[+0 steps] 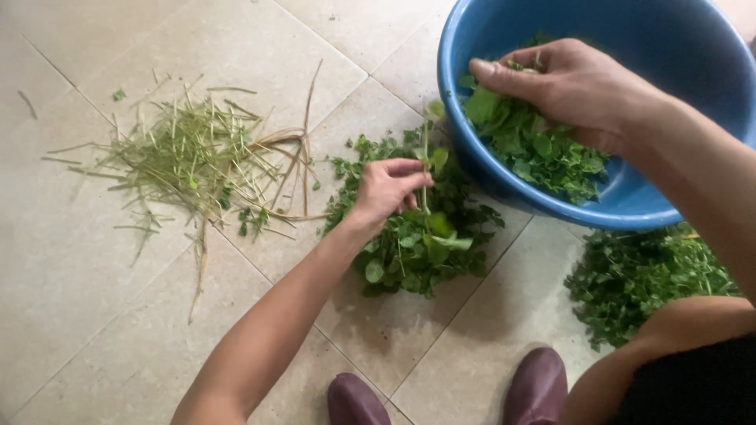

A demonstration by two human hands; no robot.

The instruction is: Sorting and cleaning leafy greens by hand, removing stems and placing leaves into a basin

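Bare forearms; maroon shoes (538, 383); dark garment (693, 389).

One blue basin (622, 208) stands at the far right. Three heaps of leafy greens show: one inside the basin (543, 153), one on the floor in the middle (417, 236), one at the near right (646, 279). One scattered pile of bare stems (189, 153) lies to the far left. Two hands appear, the left hand (386, 189) and the right hand (567, 83). Two dark red shoes (535, 386) sit at the near edge.

Blue basin (472, 169) cut off top/right — greens pile (646, 283) partly behind arm.
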